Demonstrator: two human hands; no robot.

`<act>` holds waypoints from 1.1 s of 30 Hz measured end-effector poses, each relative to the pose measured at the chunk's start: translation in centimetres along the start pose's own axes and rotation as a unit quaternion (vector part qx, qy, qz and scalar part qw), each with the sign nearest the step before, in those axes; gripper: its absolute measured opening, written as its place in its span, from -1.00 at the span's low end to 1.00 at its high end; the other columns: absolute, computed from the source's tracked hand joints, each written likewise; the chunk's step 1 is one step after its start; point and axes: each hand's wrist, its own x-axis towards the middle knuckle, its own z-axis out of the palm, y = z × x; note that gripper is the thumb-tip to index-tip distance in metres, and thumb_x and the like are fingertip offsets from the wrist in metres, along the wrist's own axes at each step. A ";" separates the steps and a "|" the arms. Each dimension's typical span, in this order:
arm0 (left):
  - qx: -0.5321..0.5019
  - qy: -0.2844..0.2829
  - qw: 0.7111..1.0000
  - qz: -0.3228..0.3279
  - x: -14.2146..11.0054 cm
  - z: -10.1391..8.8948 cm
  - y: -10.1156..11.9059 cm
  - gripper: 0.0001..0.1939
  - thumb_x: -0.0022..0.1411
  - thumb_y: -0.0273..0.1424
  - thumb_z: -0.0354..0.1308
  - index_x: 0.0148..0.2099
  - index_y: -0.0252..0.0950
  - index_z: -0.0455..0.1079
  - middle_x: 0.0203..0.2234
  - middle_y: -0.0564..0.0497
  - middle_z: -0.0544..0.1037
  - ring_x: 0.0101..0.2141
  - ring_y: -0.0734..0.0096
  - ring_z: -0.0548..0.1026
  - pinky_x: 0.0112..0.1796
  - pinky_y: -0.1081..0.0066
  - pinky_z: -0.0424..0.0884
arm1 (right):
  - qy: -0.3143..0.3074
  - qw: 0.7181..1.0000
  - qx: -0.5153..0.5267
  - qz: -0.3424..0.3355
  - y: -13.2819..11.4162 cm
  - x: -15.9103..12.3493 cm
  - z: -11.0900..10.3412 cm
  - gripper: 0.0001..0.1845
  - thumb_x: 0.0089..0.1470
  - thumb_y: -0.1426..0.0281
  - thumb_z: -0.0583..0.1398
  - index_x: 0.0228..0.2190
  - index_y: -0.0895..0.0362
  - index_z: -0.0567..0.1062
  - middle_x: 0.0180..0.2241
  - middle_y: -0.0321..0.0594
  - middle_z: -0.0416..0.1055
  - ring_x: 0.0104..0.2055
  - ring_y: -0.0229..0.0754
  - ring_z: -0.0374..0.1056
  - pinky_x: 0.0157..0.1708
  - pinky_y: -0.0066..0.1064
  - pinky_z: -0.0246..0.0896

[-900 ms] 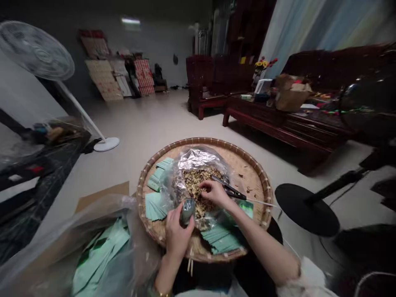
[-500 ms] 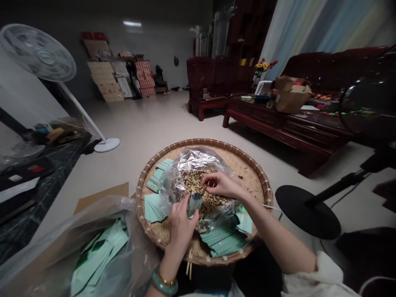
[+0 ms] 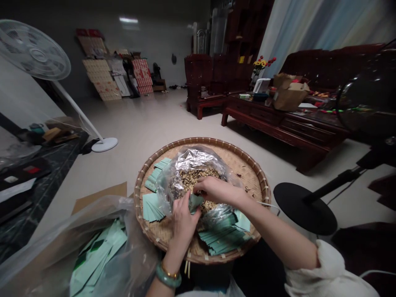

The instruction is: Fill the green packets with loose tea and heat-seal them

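Left hand (image 3: 184,225): closed, fingers pinching a rolled green paper slip (image 3: 194,203) above the mixture.
Right hand (image 3: 215,190): fingers curled down into the mixture, nearly touching the slip; I cannot tell whether they had hold of anything.
Main item: dried crumbled mixture (image 3: 198,178), lying inside the mouth of a foil-lined plastic bag (image 3: 188,161), at the middle of the tray.
Carrier: round woven bamboo tray (image 3: 244,167), its raised rim circling the bag and paper; my right forearm crossed above the rim.
Paper stacks: green paper slips (image 3: 153,207) lay in loose stacks on the tray, left of the bag, with a second group of green slips (image 3: 221,238) nearer me.
Beside tray, left: clear plastic bag (image 3: 105,251) holding more green paper, over a cardboard sheet (image 3: 99,194).
Beside tray, right: round black fan base (image 3: 305,214), near the rim but apart from it.
Wrist: jade bangle (image 3: 168,278) and thin gold bracelet (image 3: 169,272) on my left wrist.
Markings: red printed panels (image 3: 141,76) leaned on the far wall; their writing was too small to read.
Background: standing white fan (image 3: 35,49); dark wooden table (image 3: 278,121) carrying a cardboard box (image 3: 289,94).
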 end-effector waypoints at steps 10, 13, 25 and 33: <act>-0.012 0.011 0.999 -0.030 0.0 -0.1 -0.3 -0.44 0.02 -0.46 0.19 0.11 -0.31 0.27 -0.20 -0.13 0.52 -0.18 0.13 0.41 -0.16 0.18 0.40 | 0.088 0.983 0.139 0.087 1.7 -1.4 0.9 -0.76 -0.07 0.64 0.08 -0.35 0.19 0.45 -0.37 -0.22 0.45 -0.37 -0.29 0.32 -0.37 -0.51 0.15; -0.015 0.016 0.999 -0.030 0.0 -0.3 -0.9 -0.48 0.03 -0.42 0.19 0.09 -0.33 0.30 -0.18 -0.14 0.53 -0.18 0.14 0.41 -0.15 0.17 0.40 | 0.007 0.984 0.091 0.155 2.5 -2.2 3.0 -0.79 -0.10 0.61 0.13 -0.36 0.20 0.47 -0.43 -0.20 0.44 -0.39 -0.24 0.33 -0.38 -0.47 0.14; -0.009 0.051 0.998 -0.026 -0.1 -0.7 -2.1 -0.56 0.04 -0.35 0.17 0.01 -0.37 0.36 -0.27 -0.16 0.54 -0.23 0.13 0.46 -0.23 0.17 0.43 | -0.007 0.974 -0.006 0.224 0.0 -1.5 8.6 -0.70 -0.04 0.43 0.21 -0.19 0.15 0.39 -0.16 -0.08 0.28 -0.18 -0.10 0.33 -0.28 -0.41 0.17; -0.006 0.045 0.999 -0.024 -0.1 -0.7 -2.1 -0.56 0.05 -0.37 0.16 0.02 -0.35 0.35 -0.25 -0.15 0.54 -0.22 0.14 0.45 -0.21 0.17 0.43 | 0.006 0.978 0.003 0.210 0.3 -1.3 9.6 -0.75 -0.05 0.51 0.18 -0.24 0.15 0.45 -0.22 -0.11 0.31 -0.27 -0.15 0.32 -0.36 -0.44 0.10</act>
